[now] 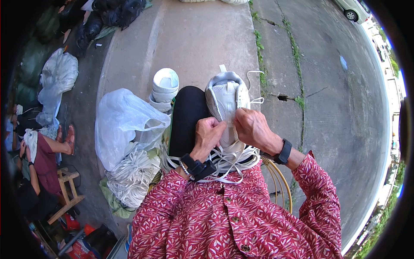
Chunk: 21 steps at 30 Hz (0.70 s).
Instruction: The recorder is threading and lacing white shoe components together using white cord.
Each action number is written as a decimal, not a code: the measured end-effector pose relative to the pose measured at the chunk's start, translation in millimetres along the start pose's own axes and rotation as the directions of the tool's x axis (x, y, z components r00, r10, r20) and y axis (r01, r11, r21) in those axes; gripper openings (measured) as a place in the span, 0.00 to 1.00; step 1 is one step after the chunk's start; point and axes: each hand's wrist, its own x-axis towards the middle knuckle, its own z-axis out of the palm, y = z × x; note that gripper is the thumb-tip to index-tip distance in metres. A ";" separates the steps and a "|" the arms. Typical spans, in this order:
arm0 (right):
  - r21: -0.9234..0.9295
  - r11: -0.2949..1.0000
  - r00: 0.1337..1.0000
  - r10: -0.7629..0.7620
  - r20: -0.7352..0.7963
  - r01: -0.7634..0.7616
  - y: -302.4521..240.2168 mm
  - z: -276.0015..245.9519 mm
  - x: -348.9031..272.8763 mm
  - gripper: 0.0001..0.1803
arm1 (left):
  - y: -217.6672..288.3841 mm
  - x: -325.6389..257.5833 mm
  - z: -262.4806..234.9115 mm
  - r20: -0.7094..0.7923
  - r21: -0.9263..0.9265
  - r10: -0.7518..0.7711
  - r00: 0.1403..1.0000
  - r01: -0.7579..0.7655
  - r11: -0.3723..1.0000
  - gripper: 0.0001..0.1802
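outdoors on concrete pavement (pixel 194 39), sneaker (pixel 226 97) on lap

From a single camera worn at our head, we look steeply down over our own chest and red patterned shirt (pixel 233 220) onto our lap, close enough that the left hand (pixel 208 134) and right hand (pixel 252 127) on the white sneaker (pixel 225 93) fill the centre of the frame. Our forearms enter from the lower edge. The fisheye lens bends the concrete slab (pixel 194 39) and the cracked pavement (pixel 336 99) toward a dark circular rim, taking in a seated person (pixel 41 157) far left and a parked car (pixel 351 8) at the top right. We have no second view to overlap with this one.
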 end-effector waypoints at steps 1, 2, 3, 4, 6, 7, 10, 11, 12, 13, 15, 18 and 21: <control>0.045 0.999 0.999 -0.026 -0.033 0.027 2.9 2.9 0.5 0.05 | 0.7 0.6 1.2 -0.023 0.016 0.009 1.000 -0.008 1.000 0.16; 0.089 0.994 0.997 -0.050 -0.067 0.056 5.6 5.7 0.3 0.05 | 1.2 0.9 1.8 -0.046 0.033 0.018 0.999 -0.017 0.999 0.16; 0.087 0.995 0.997 -0.050 -0.066 0.055 7.8 7.7 -0.6 0.05 | 0.1 1.3 1.6 -0.045 0.031 0.018 0.999 -0.017 0.999 0.16; 0.156 0.984 0.994 -0.070 -0.090 0.084 10.5 10.0 -1.3 0.05 | -1.4 2.2 0.8 -0.053 0.021 0.025 0.998 -0.024 1.000 0.16; 0.224 0.968 0.989 -0.091 -0.115 0.115 14.9 13.0 -2.1 0.05 | -2.3 3.0 1.0 -0.063 0.010 0.032 0.997 -0.032 0.999 0.17; 0.240 0.963 0.988 -0.093 -0.125 0.121 16.3 14.2 -2.1 0.05 | -0.3 2.5 1.5 -0.068 0.021 0.031 0.997 -0.030 0.999 0.17; 0.247 0.958 0.984 -0.111 -0.139 0.143 19.1 17.9 -3.0 0.05 | 0.0 2.5 0.5 -0.056 0.027 0.038 0.998 -0.036 0.999 0.17; 0.237 0.959 0.982 -0.125 -0.141 0.156 19.6 17.9 -3.2 0.06 | -0.3 3.1 0.0 -0.038 0.021 0.044 0.998 -0.043 0.999 0.17; 0.236 0.959 0.981 -0.126 -0.146 0.158 19.8 17.1 -2.4 0.06 | 0.2 3.8 -0.1 -0.038 0.024 0.048 0.998 -0.047 0.999 0.17; 0.173 0.962 0.972 -0.188 -0.141 0.211 19.3 16.2 -1.1 0.06 | 0.7 4.1 0.1 -0.035 0.055 0.035 0.999 -0.034 0.998 0.16; 0.109 0.958 0.959 -0.248 -0.139 0.264 18.6 16.1 -2.0 0.07 | 0.5 3.7 1.4 -0.032 0.090 0.027 0.999 -0.024 0.996 0.16; 0.102 0.957 0.953 -0.253 -0.167 0.272 18.4 17.5 -4.1 0.06 | -1.1 4.9 3.5 -0.045 0.122 0.010 0.999 -0.004 0.993 0.15; 0.099 0.972 0.969 -0.194 -0.154 0.211 13.0 15.4 -2.5 0.06 | -1.1 5.1 1.3 -0.051 0.125 0.005 0.999 0.001 0.992 0.15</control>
